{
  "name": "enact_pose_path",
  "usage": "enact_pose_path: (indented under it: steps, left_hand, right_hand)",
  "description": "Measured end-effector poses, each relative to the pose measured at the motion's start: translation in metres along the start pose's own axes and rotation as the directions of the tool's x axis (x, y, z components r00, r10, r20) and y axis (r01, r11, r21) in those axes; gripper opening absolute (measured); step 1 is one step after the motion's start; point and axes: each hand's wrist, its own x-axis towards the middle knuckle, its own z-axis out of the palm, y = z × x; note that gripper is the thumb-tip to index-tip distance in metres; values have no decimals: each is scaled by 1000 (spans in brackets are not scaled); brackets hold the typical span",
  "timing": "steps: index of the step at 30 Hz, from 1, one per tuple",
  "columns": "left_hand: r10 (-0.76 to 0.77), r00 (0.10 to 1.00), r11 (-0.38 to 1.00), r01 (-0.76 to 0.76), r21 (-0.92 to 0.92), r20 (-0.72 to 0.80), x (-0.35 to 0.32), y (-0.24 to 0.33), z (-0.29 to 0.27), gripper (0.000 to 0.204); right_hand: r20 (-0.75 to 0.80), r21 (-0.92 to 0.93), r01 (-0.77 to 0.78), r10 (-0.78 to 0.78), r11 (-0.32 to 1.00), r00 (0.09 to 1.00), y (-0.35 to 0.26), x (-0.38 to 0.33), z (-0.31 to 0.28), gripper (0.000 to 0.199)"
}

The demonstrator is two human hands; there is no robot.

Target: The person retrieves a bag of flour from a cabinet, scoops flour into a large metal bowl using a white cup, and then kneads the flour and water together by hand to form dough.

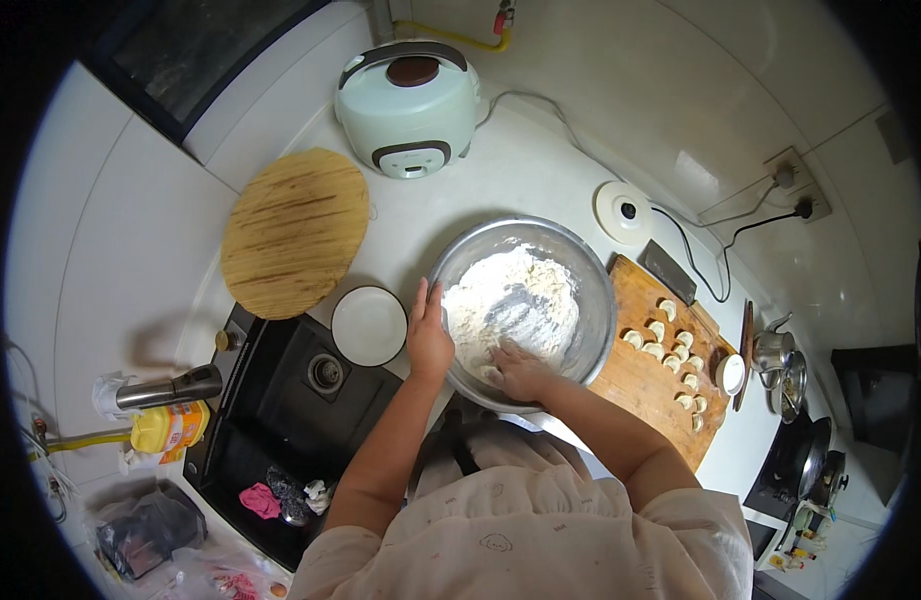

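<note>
Mixing is done in the steel bowl [521, 310] at the near edge of the surface [541, 170]. Right hand [521, 370] is buried in flour [511, 305], fingers curled, holding nothing solid. Left hand [428, 335] is laid open against the bowl rim. Flour could be thrown over the rim if pushed hard; the bowl could be slid toward the sink [291, 400]. Dumplings [671, 355] on the board [656, 370] beyond could be dusted or knocked.
</note>
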Motion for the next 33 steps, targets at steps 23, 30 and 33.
enact_pose_path:
  steps: [23, 30, 33]
  left_hand:
    - [-17, 1000, 998, 17, -57, 6, -2, -2, -1, 59]
    - [-33, 999, 998, 33, -62, 14, -2, -2, -1, 57]
    - [-24, 1000, 998, 25, -57, 10, -2, -3, 2, 57]
  right_hand:
    - [166, -352, 400, -364, 846, 916, 44, 10, -42, 51]
    - [55, -331, 108, -95, 937, 994, 85, -26, -1, 38]
    - [43, -158, 212, -208, 965, 977, 57, 3, 41, 45]
